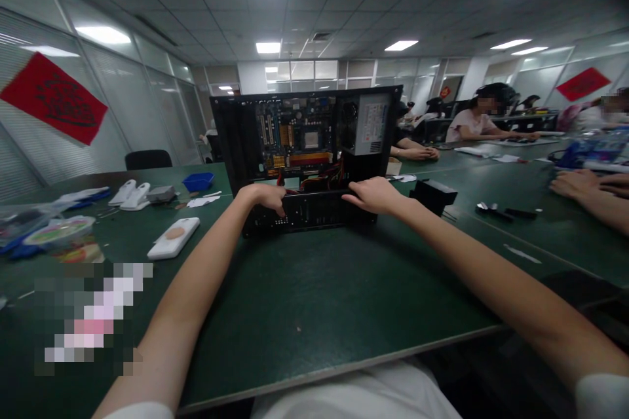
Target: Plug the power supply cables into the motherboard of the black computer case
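Note:
A black computer case (230, 137) stands on the green table in front of me, its open side showing the inside. A motherboard (295, 134) is mounted within, and a silver-labelled power supply (372, 123) sits at the upper right. Red, yellow and black cables run below the board. My left hand (263, 198) is closed over the near edge of the case, left of its middle. Farther right, my right hand (374, 195) grips the same edge, its fingers partly hidden behind the rim.
Left on the table (314, 288) lie a white phone-like object (174, 237), a blue tray (198, 181), white slippers-like pieces (130, 194) and a plastic tub (63, 236). Right are a black box-shaped part (435, 195) and small black pieces (506, 211). Other people's hands (580, 184) rest at the right.

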Available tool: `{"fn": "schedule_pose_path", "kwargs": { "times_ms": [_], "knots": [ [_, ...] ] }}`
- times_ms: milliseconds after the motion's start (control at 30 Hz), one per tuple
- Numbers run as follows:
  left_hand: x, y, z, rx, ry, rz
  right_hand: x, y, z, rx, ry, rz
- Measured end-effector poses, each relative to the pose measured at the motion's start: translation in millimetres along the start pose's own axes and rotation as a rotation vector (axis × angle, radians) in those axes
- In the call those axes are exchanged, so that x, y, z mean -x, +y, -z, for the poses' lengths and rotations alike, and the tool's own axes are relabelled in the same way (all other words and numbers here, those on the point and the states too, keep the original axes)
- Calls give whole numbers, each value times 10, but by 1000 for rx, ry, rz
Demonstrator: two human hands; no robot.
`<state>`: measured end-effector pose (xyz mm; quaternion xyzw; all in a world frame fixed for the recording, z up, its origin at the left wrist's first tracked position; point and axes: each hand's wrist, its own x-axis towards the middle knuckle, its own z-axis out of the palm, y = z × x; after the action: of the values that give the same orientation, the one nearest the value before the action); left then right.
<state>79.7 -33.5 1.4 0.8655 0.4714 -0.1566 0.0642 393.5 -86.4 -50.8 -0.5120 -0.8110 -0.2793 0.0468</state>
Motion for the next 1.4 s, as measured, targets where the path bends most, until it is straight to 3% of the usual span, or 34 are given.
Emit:
{"fn": "schedule_pose_path", "kwargs": {
  "times_ms": [133, 333, 933, 1167, 1400],
  "knots": [
    [2, 2, -4, 5, -3, -12, -12, -70, -41, -39, 30, -71],
    [9, -18, -13, 48, 47, -78, -9, -25, -108, -27, 37, -33],
    [22, -2, -26, 20, 70, -30, 13, -60, -155, -23, 91, -30],
    [32, -70, -17, 128, 60, -172, 13, -52, -171, -16, 101, -22],
    [51, -127, -33, 78, 122, -137, 11, -58, -139, -22, 91, -34]
  ]
}}
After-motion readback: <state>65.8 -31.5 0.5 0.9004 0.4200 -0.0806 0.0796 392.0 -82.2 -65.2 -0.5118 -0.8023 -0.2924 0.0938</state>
